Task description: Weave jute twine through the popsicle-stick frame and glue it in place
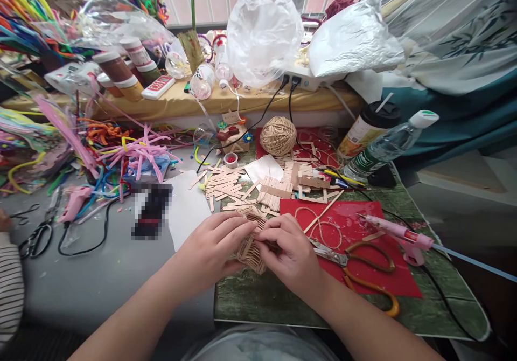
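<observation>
Between my two hands is a small twine-wrapped basket, tilted toward me and partly covered by my fingers. My left hand grips it from the left, fingers over its top. My right hand is closed at its right side, fingertips pinched against the wrapped wall; whether a twine end is between them I cannot tell. A loose loop of twine lies just beyond my right hand on a red sheet. Scissors with orange handles rest there too, blades near my right wrist.
A pink glue gun lies at the right, its cord running off the table. Loose craft sticks, bundled sticks and a twine ball sit ahead. A water bottle stands right. Another person's striped sleeve shows left.
</observation>
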A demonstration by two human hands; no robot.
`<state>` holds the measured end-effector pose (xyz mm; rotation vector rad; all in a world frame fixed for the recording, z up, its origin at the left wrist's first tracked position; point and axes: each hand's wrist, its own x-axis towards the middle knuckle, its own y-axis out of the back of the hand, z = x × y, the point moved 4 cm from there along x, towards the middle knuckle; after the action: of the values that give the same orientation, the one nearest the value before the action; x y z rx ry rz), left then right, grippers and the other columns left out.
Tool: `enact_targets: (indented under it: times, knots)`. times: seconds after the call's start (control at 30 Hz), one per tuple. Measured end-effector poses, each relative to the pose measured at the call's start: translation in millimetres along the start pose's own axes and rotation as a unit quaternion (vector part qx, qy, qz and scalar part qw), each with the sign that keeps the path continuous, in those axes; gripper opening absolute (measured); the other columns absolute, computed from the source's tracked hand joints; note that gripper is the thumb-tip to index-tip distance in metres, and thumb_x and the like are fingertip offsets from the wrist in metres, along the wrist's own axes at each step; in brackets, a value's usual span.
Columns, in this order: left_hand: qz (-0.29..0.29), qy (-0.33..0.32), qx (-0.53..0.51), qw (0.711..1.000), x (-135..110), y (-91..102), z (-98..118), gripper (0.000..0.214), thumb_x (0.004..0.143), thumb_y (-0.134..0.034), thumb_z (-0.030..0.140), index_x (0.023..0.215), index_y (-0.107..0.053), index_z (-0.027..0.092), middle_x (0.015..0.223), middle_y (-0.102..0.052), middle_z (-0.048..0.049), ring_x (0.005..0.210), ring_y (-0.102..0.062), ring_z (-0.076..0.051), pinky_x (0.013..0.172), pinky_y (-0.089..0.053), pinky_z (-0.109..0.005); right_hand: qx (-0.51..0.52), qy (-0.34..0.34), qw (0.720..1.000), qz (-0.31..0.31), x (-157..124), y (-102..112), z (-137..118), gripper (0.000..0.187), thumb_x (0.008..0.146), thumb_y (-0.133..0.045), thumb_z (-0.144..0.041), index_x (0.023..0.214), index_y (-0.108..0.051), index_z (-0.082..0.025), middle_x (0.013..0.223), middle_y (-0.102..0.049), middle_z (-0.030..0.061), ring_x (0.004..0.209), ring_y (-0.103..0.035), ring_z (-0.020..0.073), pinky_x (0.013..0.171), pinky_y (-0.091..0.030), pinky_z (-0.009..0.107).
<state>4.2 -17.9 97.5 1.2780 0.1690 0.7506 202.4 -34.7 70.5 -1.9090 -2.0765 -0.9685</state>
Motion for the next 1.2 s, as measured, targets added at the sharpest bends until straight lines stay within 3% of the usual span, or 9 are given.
enact_targets:
  times: [0.3, 0.5, 0.67, 0.87, 0.93, 1.07, 1.2]
  knots:
    - [0.026, 0.001, -0.037, 0.999, -1, -1.6, -1, 0.055, 0.095, -0.08, 0.033, 0.143, -0.056, 0.021, 0.137, -0.072, -0.0156, 0.134, -0.065, -0.033, 0.112, -0.059, -0.053, 0.01, -0.01, 1.0, 0.0, -2, 1, 2, 0.019, 0.098, -0.07, -0.011, 0.108, -0.076, -0.025, 0.099, -0.071, 0.0062, 0.095, -0.066, 0.0221, 0.084, -0.059, 0.04]
    - [0.03, 0.014, -0.018, 0.999, -5, -4.2, -3, 0.072, 0.095, -0.081, 0.035, 0.156, -0.046, 0.019, 0.141, -0.07, -0.0181, 0.135, -0.063, -0.035, 0.111, -0.059, -0.054, 0.013, -0.005, 1.0, 0.003, -1, 0, 3, 0.019, 0.098, -0.07, -0.01, 0.108, -0.075, -0.025, 0.1, -0.071, 0.0062, 0.094, -0.065, 0.0221, 0.083, -0.058, 0.04]
    - [0.02, 0.011, -0.019, 1.0, -8, -6.7, -4, 0.069, 0.095, -0.081, 0.035, 0.155, -0.049, 0.023, 0.143, -0.07, -0.0156, 0.136, -0.062, -0.034, 0.114, -0.056, -0.053, 0.012, -0.001, 1.0, 0.008, -1, 0, 2, 0.019, 0.097, -0.071, -0.009, 0.107, -0.075, -0.025, 0.099, -0.071, 0.0057, 0.094, -0.065, 0.0217, 0.083, -0.058, 0.039]
    - [0.065, 0.021, -0.034, 0.997, -12, -8.4, -5, 0.102, 0.095, -0.081, 0.031, 0.173, -0.016, 0.023, 0.142, -0.072, -0.016, 0.136, -0.063, -0.033, 0.11, -0.057, -0.053, 0.011, -0.002, 1.0, 0.008, -2, 1, 2, 0.019, 0.097, -0.071, -0.01, 0.107, -0.075, -0.025, 0.099, -0.07, 0.0058, 0.094, -0.065, 0.0214, 0.082, -0.058, 0.039]
    - [0.055, 0.021, -0.026, 0.998, -11, -8.5, -4, 0.096, 0.095, -0.081, 0.032, 0.172, -0.023, 0.023, 0.142, -0.071, -0.0159, 0.135, -0.063, -0.033, 0.111, -0.056, -0.053, 0.01, -0.001, 1.0, 0.009, -1, 1, 2, 0.019, 0.097, -0.071, -0.01, 0.107, -0.075, -0.025, 0.099, -0.07, 0.0059, 0.094, -0.065, 0.0214, 0.082, -0.058, 0.039]
    - [0.032, 0.014, -0.011, 0.999, -8, -6.8, -2, 0.066, 0.096, -0.08, 0.036, 0.154, -0.052, 0.024, 0.143, -0.071, -0.0139, 0.136, -0.064, -0.033, 0.113, -0.055, -0.05, 0.008, 0.001, 1.0, 0.007, -1, 1, 1, 0.02, 0.096, -0.071, -0.009, 0.107, -0.075, -0.025, 0.098, -0.071, 0.0055, 0.093, -0.065, 0.0211, 0.083, -0.058, 0.039]
    - [0.033, 0.007, -0.008, 0.999, -7, -5.4, -2, 0.058, 0.097, -0.078, 0.038, 0.148, -0.057, 0.022, 0.142, -0.071, -0.0134, 0.137, -0.063, -0.032, 0.114, -0.054, -0.05, 0.007, 0.0, 1.0, 0.003, -2, 0, 2, 0.021, 0.096, -0.071, -0.008, 0.108, -0.075, -0.025, 0.099, -0.071, 0.0055, 0.094, -0.065, 0.0209, 0.083, -0.058, 0.039]
